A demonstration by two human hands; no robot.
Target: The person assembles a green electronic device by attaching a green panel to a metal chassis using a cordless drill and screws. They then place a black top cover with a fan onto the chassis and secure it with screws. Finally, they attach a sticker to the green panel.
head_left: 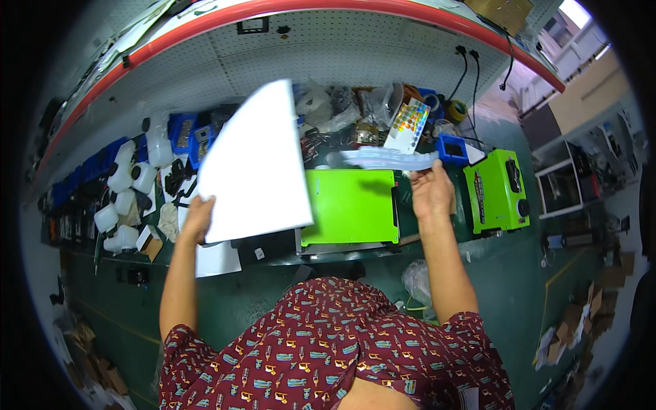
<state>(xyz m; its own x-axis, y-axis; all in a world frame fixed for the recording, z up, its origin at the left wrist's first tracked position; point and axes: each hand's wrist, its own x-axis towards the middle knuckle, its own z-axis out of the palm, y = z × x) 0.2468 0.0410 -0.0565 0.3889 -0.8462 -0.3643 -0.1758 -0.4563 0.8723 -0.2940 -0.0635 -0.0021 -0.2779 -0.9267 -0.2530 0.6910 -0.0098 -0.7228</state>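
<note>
My left hand is closed on the lower left edge of a large white sheet, held tilted above the bench. One side of the sheet looks curved, the other straight. My right hand pinches the right end of a long, translucent bluish plastic strip, which stretches leftward and is slightly blurred. Below and between my hands lies a bright green panel or case with dark right-hand corners, a shadow falling on it. The sheet hides part of the bench behind it.
On the right stands a green machine with black knobs, near a blue bin. A card of coloured dots leans among plastic bags. White bottles crowd the left. A red-edged shelf runs overhead.
</note>
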